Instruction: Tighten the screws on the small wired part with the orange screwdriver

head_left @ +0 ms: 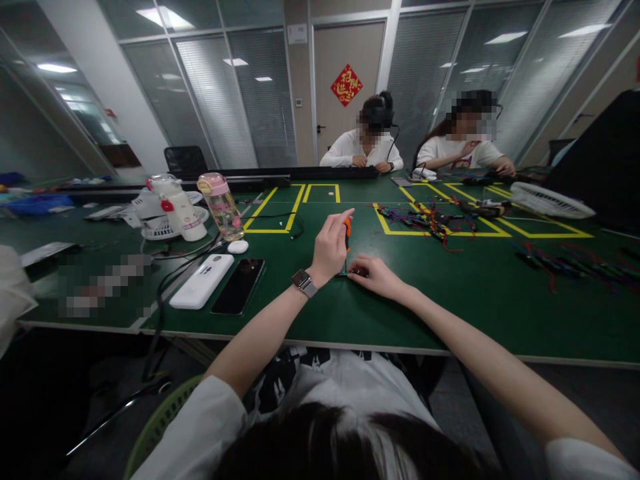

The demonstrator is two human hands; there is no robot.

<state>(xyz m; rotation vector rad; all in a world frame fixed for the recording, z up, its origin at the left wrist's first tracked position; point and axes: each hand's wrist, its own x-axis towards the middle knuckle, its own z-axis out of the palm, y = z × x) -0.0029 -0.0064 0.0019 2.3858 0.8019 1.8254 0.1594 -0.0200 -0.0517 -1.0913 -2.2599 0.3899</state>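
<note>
An orange and black screwdriver (348,230) stands nearly upright, its shaft pointing down at the table. My left hand (330,245), with a watch on its wrist, is closed around the handle. Under the tip lies a small greenish part (343,274), perhaps a circuit board; its details are too small to make out. My right hand (376,275) rests low on the green table (310,313), thumb and fingers pinched at the edge of that part. Something dark shows beneath the right fingers.
Left of my hands are a black phone (239,287), a white power bank (202,281), an earbud case (238,247), a pink-lidded bottle (221,207) and a white fan (150,217). Wired modules (435,217) lie at right near another fan (550,200). Two people sit opposite.
</note>
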